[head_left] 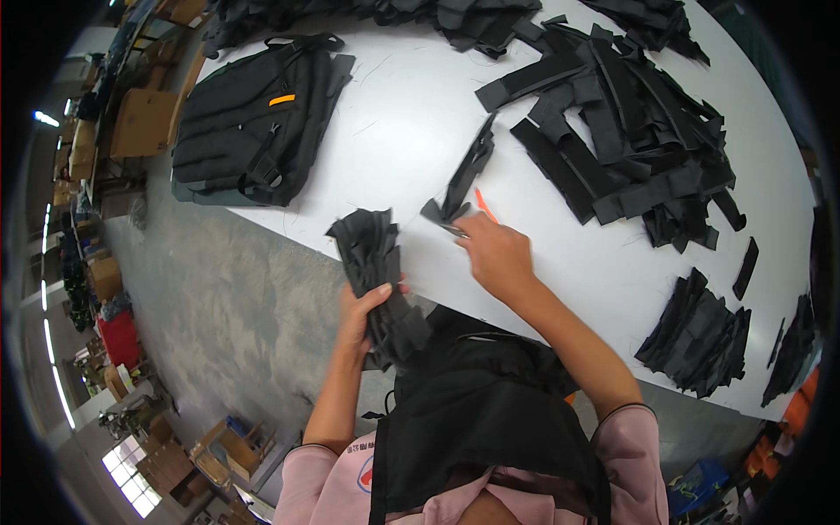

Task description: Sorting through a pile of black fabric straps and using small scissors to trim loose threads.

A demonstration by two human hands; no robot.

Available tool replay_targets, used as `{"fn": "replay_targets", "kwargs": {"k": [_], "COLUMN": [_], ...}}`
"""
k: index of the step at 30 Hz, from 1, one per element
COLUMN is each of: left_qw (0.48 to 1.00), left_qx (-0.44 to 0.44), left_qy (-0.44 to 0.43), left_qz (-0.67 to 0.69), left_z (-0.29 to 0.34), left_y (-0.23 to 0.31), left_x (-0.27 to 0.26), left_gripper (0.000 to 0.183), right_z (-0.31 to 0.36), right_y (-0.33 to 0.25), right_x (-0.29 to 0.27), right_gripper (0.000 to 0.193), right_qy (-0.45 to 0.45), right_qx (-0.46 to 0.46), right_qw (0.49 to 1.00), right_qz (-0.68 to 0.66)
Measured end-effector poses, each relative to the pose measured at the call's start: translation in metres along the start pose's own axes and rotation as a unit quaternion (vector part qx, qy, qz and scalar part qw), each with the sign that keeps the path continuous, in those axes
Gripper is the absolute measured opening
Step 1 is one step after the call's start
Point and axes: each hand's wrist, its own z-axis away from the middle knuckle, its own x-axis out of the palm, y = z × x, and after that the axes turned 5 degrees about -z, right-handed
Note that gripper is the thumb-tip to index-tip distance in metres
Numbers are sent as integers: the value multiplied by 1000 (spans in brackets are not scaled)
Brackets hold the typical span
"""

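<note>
My left hand (364, 313) grips a thick bundle of black fabric strips (371, 254) just off the table's near edge, the thumb across its front. Over the white table my right hand (499, 252) is closed, its fingertips pinching the near end of a black fabric strip (447, 212). More narrow black strips (472, 162) stretch away from that end on the tabletop. A thin orange piece (486, 206) shows just beyond my right knuckles; whether I hold it is unclear. A small greyish sliver shows at the fingertips, too blurred to name.
On the white table (394, 114), a black backpack (249, 122) lies at the left. A big loose heap of black strips (639, 131) covers the right side. A neater stack (697, 337) sits near the right front edge. Cardboard boxes (143, 122) stand beyond the concrete floor (227, 289).
</note>
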Motion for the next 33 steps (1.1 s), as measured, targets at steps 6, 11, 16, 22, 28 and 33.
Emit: {"fn": "replay_targets", "kwargs": {"k": [6,11,16,22,28,33], "left_qw": [984,991,995,998,999,999], "left_qx": [120,82,66,24,-5,-10], "left_qy": [-26,-45,-17,-7,-13,-18], "left_qz": [-125,-99,-76,-49,-37,-42], "left_z": [-14,-27,-27,-22,-18,-18], "left_y": [84,82,72,60,51,51], "left_x": [1,22,21,10,8,8], "left_gripper": [56,54,53,51,52,55], "right_z": [58,5,-52,-68,-81,-71], "right_y": [36,-8,7,13,3,11], "right_x": [-43,-39,-9,11,30,37], "right_gripper": [24,22,16,21,21,18], "right_qy": [160,108,94,-14,-27,-60], "right_qx": [261,63,-42,-123,-127,-84], "right_qw": [949,992,994,987,987,992], "right_qz": [-78,0,26,98,91,71]}}
